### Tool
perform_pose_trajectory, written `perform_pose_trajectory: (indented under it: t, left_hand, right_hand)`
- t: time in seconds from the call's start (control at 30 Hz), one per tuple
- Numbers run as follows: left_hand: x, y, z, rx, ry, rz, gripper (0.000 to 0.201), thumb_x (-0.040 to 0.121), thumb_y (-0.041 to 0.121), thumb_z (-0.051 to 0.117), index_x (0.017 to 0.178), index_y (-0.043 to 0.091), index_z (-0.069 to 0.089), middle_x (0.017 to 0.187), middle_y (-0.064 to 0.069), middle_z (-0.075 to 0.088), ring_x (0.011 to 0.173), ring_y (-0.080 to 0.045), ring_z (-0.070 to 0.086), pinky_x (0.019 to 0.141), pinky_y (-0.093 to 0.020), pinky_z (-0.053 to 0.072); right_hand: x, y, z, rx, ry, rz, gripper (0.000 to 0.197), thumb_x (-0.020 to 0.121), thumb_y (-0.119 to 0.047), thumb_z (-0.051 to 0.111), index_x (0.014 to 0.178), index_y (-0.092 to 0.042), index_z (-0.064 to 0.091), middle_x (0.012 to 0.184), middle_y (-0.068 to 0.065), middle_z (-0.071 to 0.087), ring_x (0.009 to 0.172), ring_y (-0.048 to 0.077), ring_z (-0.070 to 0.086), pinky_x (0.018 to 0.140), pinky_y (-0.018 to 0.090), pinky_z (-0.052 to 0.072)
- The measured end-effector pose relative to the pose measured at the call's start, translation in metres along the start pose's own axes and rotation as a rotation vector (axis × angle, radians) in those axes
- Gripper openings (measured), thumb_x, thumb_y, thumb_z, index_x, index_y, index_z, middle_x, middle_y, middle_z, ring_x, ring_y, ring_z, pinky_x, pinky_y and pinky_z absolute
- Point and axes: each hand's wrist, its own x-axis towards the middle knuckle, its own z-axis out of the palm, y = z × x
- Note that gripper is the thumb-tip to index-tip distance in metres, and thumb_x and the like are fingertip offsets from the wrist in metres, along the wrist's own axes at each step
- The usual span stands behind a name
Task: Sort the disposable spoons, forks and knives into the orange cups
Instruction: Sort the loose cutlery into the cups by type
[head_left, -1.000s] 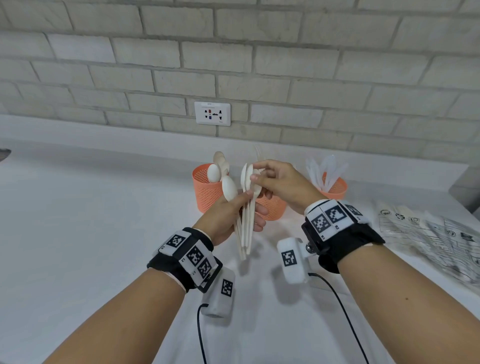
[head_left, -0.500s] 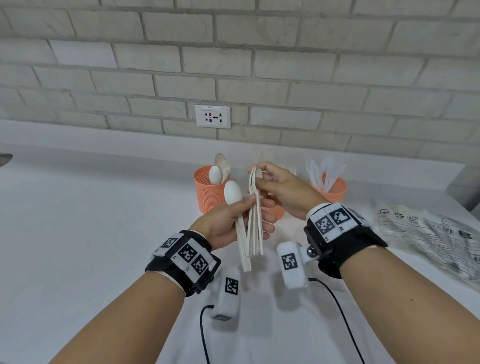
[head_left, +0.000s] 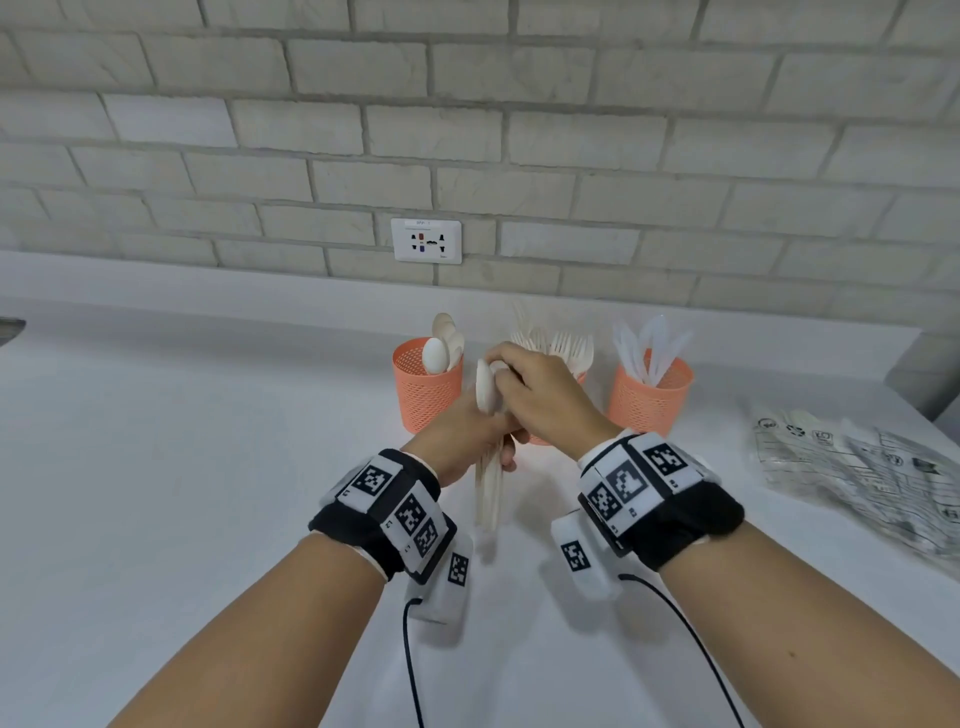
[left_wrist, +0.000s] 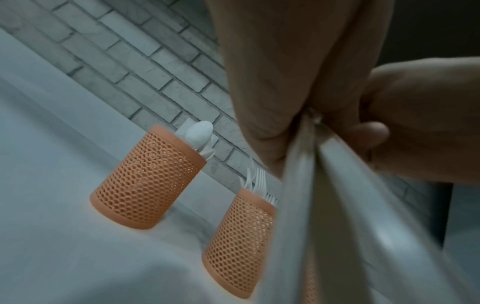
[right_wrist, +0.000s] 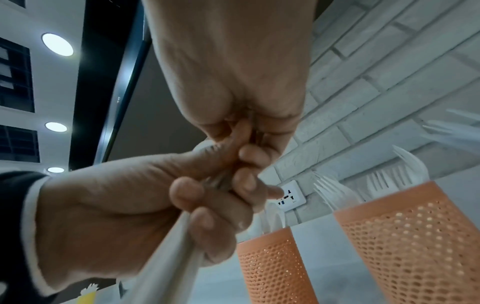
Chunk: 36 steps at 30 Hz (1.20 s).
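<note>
My left hand (head_left: 465, 441) grips a bundle of white plastic spoons (head_left: 488, 499) by the handles, upright above the counter. My right hand (head_left: 540, 397) closes over the spoon bowls (head_left: 487, 389) at the top of the bundle. In the right wrist view its fingers (right_wrist: 249, 156) curl against the left hand (right_wrist: 116, 205) around the spoon handles (right_wrist: 168, 259). Behind the hands stand three orange mesh cups: the left cup (head_left: 423, 400) holds spoons, the middle cup (left_wrist: 241, 242) holds forks (head_left: 563, 348), the right cup (head_left: 649, 397) holds knives.
A crumpled clear plastic bag (head_left: 857, 478) lies on the white counter (head_left: 182, 467) at the right. A wall socket (head_left: 426, 240) sits in the brick wall behind the cups. Cables run from both wrist cameras toward me.
The spread spoons have been gathered into one tight bundle. My right hand has gone from pinching the tops to closing over the spoon bowls, and both hands have drawn together.
</note>
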Motion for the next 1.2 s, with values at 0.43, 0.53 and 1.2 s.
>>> perform_pose_trajectory:
  t: [0.43, 0.53, 1.2]
  left_hand:
    - [0.012, -0.002, -0.043, 0.353, 0.145, -0.018, 0.105, 0.071, 0.031, 0.079, 0.15, 0.017, 0.012, 0.109, 0.004, 0.053, 0.1, -0.013, 0.055, 0.081, -0.023, 0.044]
    - [0.023, -0.009, -0.081, 0.333, 0.415, 0.038, 0.105, 0.065, 0.033, 0.083, 0.148, 0.017, 0.02, 0.127, -0.003, 0.045, 0.11, -0.02, 0.051, 0.088, -0.028, 0.043]
    - [0.086, -0.064, -0.105, 0.377, 0.483, -0.061, 0.122, 0.062, 0.031, 0.085, 0.15, 0.01, 0.003, 0.153, -0.007, 0.023, 0.14, -0.019, 0.027, 0.104, -0.024, 0.029]
  right_hand:
    - [0.03, 0.015, -0.008, 0.12, 0.115, 0.171, 0.021, 0.096, -0.009, 0.041, 0.115, -0.006, 0.049, 0.083, 0.011, 0.06, 0.055, 0.012, 0.06, 0.049, 0.022, 0.048]
    - [0.053, 0.006, -0.019, 0.141, 0.471, -0.013, 0.019, 0.097, -0.009, 0.038, 0.113, -0.004, 0.047, 0.093, 0.013, 0.061, 0.077, 0.029, 0.064, 0.065, 0.037, 0.054]
    - [0.126, 0.019, 0.079, -0.464, 0.021, -0.123, 0.032, 0.097, -0.008, 0.036, 0.121, -0.015, 0.056, 0.124, 0.0, 0.059, 0.12, 0.022, 0.039, 0.095, 0.036, 0.027]
